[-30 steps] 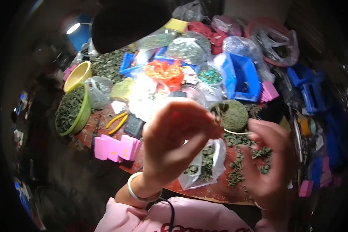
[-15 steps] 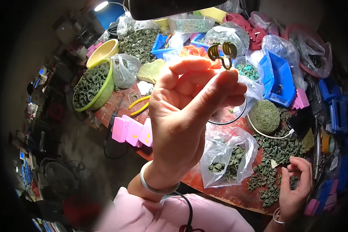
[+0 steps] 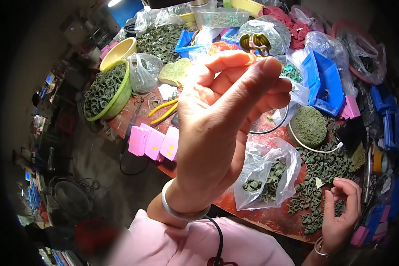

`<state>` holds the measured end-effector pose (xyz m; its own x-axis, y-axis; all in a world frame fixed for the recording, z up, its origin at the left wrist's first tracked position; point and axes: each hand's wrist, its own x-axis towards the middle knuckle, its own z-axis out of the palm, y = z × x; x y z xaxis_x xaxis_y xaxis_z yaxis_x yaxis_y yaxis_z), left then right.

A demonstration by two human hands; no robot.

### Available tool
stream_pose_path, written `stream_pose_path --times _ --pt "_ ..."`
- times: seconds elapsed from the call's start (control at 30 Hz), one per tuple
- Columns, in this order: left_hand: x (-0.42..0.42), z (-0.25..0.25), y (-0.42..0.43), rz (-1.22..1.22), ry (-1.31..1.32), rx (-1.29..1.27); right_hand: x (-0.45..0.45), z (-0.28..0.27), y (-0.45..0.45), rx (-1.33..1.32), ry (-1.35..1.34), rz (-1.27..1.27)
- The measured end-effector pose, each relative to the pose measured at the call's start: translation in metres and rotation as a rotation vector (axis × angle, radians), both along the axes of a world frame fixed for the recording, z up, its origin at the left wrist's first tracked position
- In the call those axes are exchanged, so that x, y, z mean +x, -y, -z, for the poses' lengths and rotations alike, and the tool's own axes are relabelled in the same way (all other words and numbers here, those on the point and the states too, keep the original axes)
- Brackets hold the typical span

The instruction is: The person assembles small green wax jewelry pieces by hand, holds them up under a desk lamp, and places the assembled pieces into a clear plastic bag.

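Note:
Raised in the middle of the view, my left hand (image 3: 221, 119) pinches a small coil (image 3: 262, 41) of dark, brassy wire between thumb and fingers. The coil's loops stand above the fingertips, with an eye-like bend near the thumb. At the lower right my right hand (image 3: 340, 213) rests beside a loose pile of grey-green coiled pieces (image 3: 323, 170); its fingers are bent, and a gap shows between them and the thumb. Between the hands lies an open clear plastic bag (image 3: 272, 177) with more such pieces inside.
A green basin (image 3: 113, 106) and a yellow bowl (image 3: 119, 54) stand at the left. Pink blocks (image 3: 153, 142) and yellow handles (image 3: 164, 111) lie near my left wrist. A blue bin (image 3: 326, 84), a round green pad (image 3: 309, 126) and a white cable (image 3: 314, 148) are at the right.
The coil has turned in my left fingers, and its bent end now faces me more. My left hand appears slightly closer. My right hand has hardly moved, and the view has shifted a little.

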<state>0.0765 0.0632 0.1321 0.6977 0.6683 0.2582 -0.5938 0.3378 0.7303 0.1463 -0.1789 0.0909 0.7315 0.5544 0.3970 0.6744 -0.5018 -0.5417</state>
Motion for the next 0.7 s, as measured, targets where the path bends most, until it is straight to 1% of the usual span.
stream_pose_path --times 0.17,0.23,0.27,0.3,0.33,0.37,0.43,0.47,0.5,0.57,0.63,0.7 --pt "-0.002 0.000 0.003 -0.008 -0.012 -0.021 -0.001 0.001 -0.002 0.007 -0.037 0.015" --pt "-0.005 0.003 0.004 0.013 -0.005 -0.015 0.002 0.005 0.000 0.059 -0.035 0.000" --pt "-0.004 -0.003 0.013 0.006 -0.094 -0.111 0.006 0.009 0.001 0.105 -0.048 0.010" --pt "-0.001 0.002 0.011 0.282 -0.036 -0.143 0.011 0.007 0.004 0.111 -0.036 0.032" --pt "-0.006 0.006 0.017 0.386 -0.165 -0.140 0.018 0.006 0.012 0.127 -0.041 0.090" --pt "-0.011 0.020 0.023 0.571 -0.173 -0.235 0.026 0.009 0.023 0.146 -0.041 0.143" --pt "-0.011 0.046 0.043 0.804 -0.115 -0.449 0.042 0.021 0.052 0.184 -0.108 0.297" --pt "-0.010 0.053 0.048 0.898 -0.154 -0.499 0.052 0.032 0.063 0.214 -0.094 0.329" --pt "-0.010 0.059 0.051 0.982 -0.197 -0.544 0.060 0.039 0.072 0.211 -0.142 0.336" --pt "-0.012 0.071 0.054 1.061 -0.311 -0.559 0.067 0.051 0.076 0.156 -0.206 0.337" --pt "-0.010 0.068 0.056 1.101 -0.359 -0.557 0.071 0.055 0.067 0.104 -0.175 0.263" --pt "-0.010 0.062 0.059 1.066 -0.410 -0.480 0.072 0.050 0.050 -0.004 -0.109 0.223"
